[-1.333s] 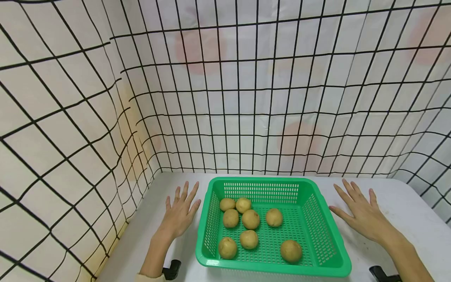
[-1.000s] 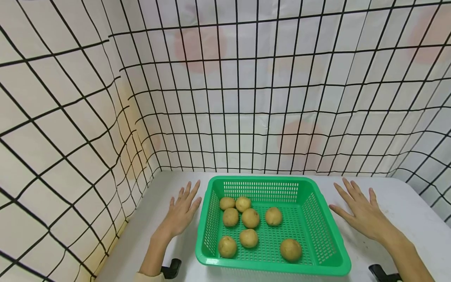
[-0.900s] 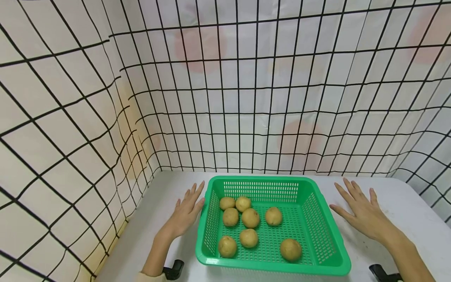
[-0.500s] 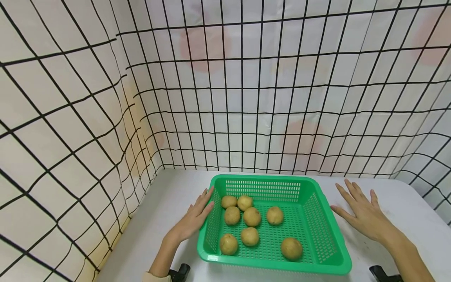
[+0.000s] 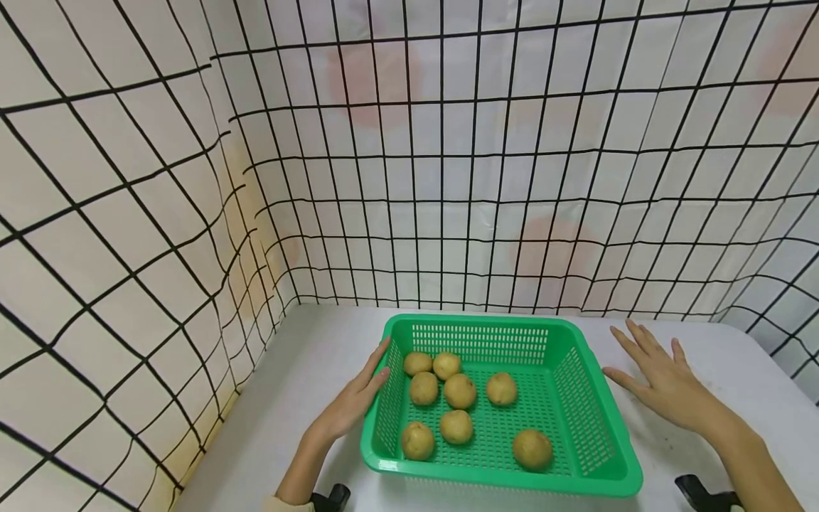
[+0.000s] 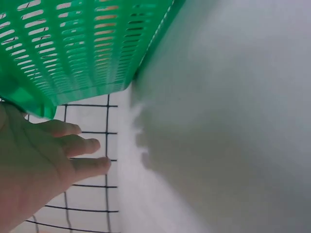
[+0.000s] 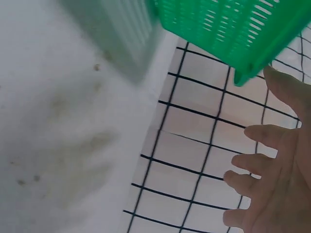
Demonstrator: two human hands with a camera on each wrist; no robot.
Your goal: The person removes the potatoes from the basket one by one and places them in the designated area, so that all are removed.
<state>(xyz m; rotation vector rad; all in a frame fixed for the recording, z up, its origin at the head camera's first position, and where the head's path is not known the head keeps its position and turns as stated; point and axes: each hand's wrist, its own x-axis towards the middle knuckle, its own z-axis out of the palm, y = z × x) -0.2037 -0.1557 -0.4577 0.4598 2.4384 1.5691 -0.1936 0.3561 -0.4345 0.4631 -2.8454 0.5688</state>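
Observation:
A green plastic basket (image 5: pixel 505 485) stands on the white table, with several potatoes (image 5: pixel 532 449) loose on its slotted floor, mostly toward the left. At the basket's left rim lies my left hand (image 5: pixel 352 404), fingers extended, the thumb and index tip right at the edge. In the left wrist view, that hand (image 6: pixel 36 167) has its other fingers straight below the rim, beside the perforated wall; the thumb is hidden. To the right of the basket hovers my right hand (image 5: pixel 665 384), fingers spread, thumb tip near the right rim. It holds nothing in the right wrist view.
Black grid netting (image 5: pixel 441 178) over pale cloth walls closes off the back and both sides. The white table (image 5: pixel 256 441) runs up to the netting. Each wrist carries a black strap mount (image 5: pixel 700 492).
My left hand has moved right, from above the table beside the basket to its left rim. The right hand stays almost where it was. The potatoes have not moved within the basket.

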